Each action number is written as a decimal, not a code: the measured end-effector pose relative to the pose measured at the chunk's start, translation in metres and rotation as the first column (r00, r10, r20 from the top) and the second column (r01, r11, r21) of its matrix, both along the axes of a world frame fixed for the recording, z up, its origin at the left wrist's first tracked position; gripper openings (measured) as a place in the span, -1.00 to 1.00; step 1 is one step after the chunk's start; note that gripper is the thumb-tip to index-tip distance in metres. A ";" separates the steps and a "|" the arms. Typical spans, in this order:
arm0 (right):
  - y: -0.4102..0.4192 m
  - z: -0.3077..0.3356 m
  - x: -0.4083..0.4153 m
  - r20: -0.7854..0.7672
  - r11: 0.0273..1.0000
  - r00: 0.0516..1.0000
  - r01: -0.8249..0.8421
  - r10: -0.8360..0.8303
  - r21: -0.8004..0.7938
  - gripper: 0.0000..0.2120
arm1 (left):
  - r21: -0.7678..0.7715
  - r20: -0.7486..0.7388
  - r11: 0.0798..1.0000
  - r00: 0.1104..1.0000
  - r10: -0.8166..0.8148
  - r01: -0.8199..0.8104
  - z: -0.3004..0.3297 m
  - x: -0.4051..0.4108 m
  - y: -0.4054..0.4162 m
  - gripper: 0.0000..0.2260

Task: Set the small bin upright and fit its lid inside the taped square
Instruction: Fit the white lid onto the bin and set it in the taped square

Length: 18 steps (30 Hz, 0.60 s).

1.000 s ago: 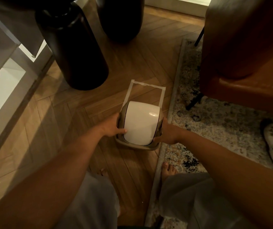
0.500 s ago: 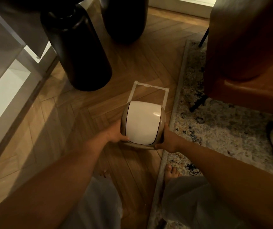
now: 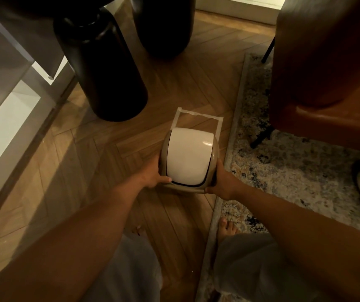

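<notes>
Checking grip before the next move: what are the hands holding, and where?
Both hold the small bin: left hand on its left side, right hand on its right.

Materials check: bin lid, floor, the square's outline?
Bin lid: likely glossy white plastic, given the sharp highlight on its curve, in a duller beige surround.
Floor: wood-look herringbone planks with visible grain; wood or laminate, unclear.
Square's outline: pale matte strips, probably masking tape.
</notes>
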State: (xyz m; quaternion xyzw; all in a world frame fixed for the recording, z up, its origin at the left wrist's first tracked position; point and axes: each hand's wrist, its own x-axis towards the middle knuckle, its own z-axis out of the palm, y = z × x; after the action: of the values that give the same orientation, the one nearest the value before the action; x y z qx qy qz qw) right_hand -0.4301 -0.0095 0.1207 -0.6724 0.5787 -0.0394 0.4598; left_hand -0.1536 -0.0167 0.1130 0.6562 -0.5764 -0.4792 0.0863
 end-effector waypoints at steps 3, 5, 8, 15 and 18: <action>0.004 -0.003 0.000 0.001 1.000 1.000 -0.004 0.004 0.008 0.24 | 0.008 0.019 1.000 1.000 -0.025 0.025 -0.005 -0.001 0.002 0.01; 0.005 -0.005 0.000 0.002 1.000 1.000 0.009 -0.009 0.016 0.25 | 0.015 0.036 0.999 0.999 -0.033 0.032 -0.008 -0.002 0.002 0.02; 0.005 -0.008 0.000 0.004 0.999 1.000 0.022 -0.022 0.037 0.26 | 0.026 0.033 0.997 0.997 -0.068 0.067 -0.010 -0.004 0.002 0.10; 0.002 -0.011 0.002 0.043 0.998 0.997 0.065 -0.065 0.013 0.26 | -0.025 0.039 1.000 0.999 -0.007 0.008 -0.023 -0.006 -0.007 0.09; -0.002 -0.012 0.001 0.041 0.998 0.997 0.069 -0.069 0.007 0.24 | -0.044 0.044 0.999 0.999 0.006 -0.004 -0.025 -0.005 -0.010 0.10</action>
State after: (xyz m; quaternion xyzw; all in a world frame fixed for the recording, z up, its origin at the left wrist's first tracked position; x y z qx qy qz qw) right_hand -0.4293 -0.0113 0.1088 -0.6499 0.5919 -0.0677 0.4719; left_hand -0.1586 -0.0271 0.0882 0.6660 -0.5870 -0.4515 0.0893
